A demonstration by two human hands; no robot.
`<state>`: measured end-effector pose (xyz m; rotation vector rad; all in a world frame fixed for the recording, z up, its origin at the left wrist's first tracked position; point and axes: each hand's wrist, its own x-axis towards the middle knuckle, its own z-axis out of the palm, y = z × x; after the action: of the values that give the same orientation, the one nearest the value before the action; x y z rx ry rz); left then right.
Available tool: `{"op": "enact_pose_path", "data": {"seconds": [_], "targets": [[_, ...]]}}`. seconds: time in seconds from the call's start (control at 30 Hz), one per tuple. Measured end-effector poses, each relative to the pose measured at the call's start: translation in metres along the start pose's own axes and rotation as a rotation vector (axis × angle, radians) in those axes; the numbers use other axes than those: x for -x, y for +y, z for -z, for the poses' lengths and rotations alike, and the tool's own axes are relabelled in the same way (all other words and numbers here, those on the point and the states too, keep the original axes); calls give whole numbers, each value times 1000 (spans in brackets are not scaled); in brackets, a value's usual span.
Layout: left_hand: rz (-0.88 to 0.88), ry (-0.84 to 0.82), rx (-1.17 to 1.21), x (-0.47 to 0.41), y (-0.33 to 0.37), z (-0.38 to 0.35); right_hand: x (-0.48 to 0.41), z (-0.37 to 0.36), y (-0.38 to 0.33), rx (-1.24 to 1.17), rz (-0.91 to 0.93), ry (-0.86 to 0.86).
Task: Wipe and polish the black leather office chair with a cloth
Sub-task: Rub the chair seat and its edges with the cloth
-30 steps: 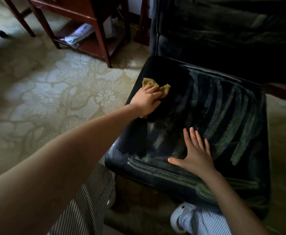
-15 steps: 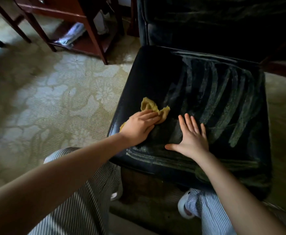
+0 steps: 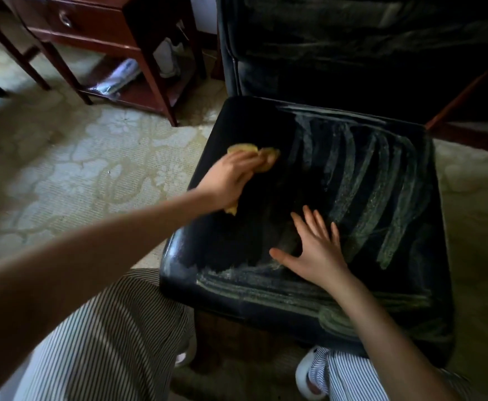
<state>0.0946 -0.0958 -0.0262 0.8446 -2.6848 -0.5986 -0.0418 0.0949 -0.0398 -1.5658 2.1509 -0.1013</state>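
Two hands on seat (image 3: 404, 215): left hand (image 3: 231, 178) grips cloth (image 3: 267, 157), lengthwise toward backrest (image 3: 352, 53); right hand (image 3: 315, 253) flat.

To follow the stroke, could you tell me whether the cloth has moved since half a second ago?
Yes, the cloth slid up the seat toward the backrest.
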Motion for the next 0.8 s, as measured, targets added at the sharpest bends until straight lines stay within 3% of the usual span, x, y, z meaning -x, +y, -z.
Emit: {"op": "enact_pose_path", "data": {"seconds": [0.17,0.37,0.6,0.8], "targets": [[165,-6,-51,-86,-23,-18,-21,5,12,-8,-8,174],[224,59,-170,-102,-22,-44,-35,-11,26,61,-46,270],[-16,-6,-150,-63,-5,-49,-41,-25,31,10,-40,479],[-139,-79,-149,-4,12,-51,-42,-28,32,-24,-26,535]]}}
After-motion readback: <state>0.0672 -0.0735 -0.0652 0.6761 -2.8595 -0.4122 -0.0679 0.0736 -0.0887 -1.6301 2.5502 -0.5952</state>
